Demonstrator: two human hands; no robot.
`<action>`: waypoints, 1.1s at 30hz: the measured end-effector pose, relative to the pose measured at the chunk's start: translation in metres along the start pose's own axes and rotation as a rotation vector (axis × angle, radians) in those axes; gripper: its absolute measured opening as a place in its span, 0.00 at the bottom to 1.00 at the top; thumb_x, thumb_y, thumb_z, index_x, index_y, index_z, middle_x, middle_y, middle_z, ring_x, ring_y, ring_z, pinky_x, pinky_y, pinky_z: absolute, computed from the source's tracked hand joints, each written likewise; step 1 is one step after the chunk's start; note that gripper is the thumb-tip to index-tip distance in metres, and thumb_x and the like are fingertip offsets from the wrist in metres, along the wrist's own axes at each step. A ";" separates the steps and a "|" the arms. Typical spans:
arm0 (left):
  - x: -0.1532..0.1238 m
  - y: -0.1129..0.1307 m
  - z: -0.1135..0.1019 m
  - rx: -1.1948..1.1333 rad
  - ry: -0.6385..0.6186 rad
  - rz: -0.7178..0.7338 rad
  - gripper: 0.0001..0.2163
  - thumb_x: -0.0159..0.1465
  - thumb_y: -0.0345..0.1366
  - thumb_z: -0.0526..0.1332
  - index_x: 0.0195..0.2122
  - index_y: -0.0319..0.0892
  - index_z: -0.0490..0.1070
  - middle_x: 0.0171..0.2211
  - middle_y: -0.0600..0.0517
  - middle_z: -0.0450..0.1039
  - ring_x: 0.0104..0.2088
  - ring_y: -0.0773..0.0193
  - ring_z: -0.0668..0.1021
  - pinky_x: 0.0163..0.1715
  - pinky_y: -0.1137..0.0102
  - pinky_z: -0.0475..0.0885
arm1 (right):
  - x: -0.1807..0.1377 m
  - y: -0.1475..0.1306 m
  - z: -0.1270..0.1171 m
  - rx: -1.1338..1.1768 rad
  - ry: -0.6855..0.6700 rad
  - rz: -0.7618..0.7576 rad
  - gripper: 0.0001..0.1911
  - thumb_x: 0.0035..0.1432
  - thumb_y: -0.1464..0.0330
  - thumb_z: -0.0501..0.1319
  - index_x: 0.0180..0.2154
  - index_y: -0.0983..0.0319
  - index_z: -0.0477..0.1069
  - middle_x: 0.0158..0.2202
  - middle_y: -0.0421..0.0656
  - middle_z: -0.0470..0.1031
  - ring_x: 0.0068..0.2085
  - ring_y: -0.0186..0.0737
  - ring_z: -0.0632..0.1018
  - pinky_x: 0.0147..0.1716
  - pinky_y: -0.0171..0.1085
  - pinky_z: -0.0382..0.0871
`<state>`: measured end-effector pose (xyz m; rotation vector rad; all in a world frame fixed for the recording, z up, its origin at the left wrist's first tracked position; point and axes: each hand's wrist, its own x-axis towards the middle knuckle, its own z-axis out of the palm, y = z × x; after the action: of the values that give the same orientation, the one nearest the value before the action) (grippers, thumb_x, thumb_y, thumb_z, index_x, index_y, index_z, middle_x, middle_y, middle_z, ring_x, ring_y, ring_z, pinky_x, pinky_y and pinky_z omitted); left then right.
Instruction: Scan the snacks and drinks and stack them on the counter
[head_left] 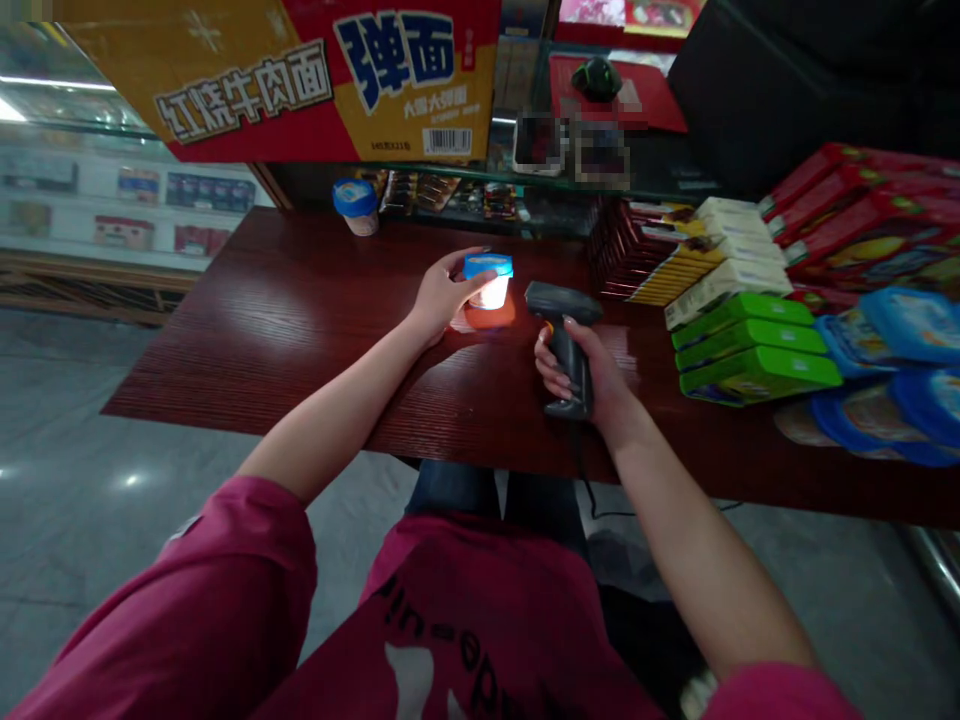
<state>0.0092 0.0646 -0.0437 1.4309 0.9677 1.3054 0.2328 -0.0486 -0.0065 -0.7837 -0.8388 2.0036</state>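
Note:
My left hand [450,293] is wrapped round a small tub with a blue lid [491,285], upright at the middle of the dark red wooden counter [322,330]. Bright light falls on the tub's side and a reddish glow shows on the wood below it. In my right hand [574,365] is a black handheld barcode scanner [564,300], gripped by its handle, with its head pointing left towards the tub. A cable hangs from the handle over the counter's front edge.
Another blue-lidded tub [356,205] stands at the back left, below a large noodle carton [300,80]. On the right are green packs [757,350], stacked blue-lidded tubs [885,410], red boxes [870,220] and dark red packets [637,245]. A mouse [596,78] lies on the glass shelf behind.

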 end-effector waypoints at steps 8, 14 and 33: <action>-0.002 0.005 -0.005 0.070 0.026 0.040 0.26 0.60 0.44 0.73 0.57 0.40 0.73 0.57 0.42 0.77 0.55 0.51 0.80 0.59 0.54 0.74 | -0.001 0.002 0.001 0.019 0.013 0.005 0.18 0.58 0.54 0.67 0.37 0.62 0.70 0.24 0.35 0.65 0.18 0.27 0.59 0.11 0.26 0.54; 0.008 0.016 -0.059 0.299 0.341 0.293 0.28 0.60 0.51 0.72 0.58 0.46 0.70 0.59 0.45 0.74 0.59 0.53 0.78 0.61 0.58 0.72 | -0.007 0.002 0.000 0.073 0.046 -0.030 0.15 0.59 0.57 0.67 0.37 0.62 0.72 0.25 0.36 0.65 0.18 0.27 0.59 0.11 0.25 0.58; 0.077 0.002 -0.161 0.550 0.861 0.342 0.25 0.59 0.42 0.73 0.53 0.45 0.65 0.61 0.41 0.63 0.65 0.48 0.65 0.70 0.52 0.58 | -0.001 0.001 0.006 0.065 0.149 0.020 0.17 0.53 0.56 0.71 0.36 0.62 0.74 0.25 0.38 0.65 0.18 0.26 0.57 0.11 0.25 0.57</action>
<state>-0.1412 0.1589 -0.0235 1.4748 1.8073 2.1016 0.2281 -0.0512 -0.0031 -0.8945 -0.6789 1.9532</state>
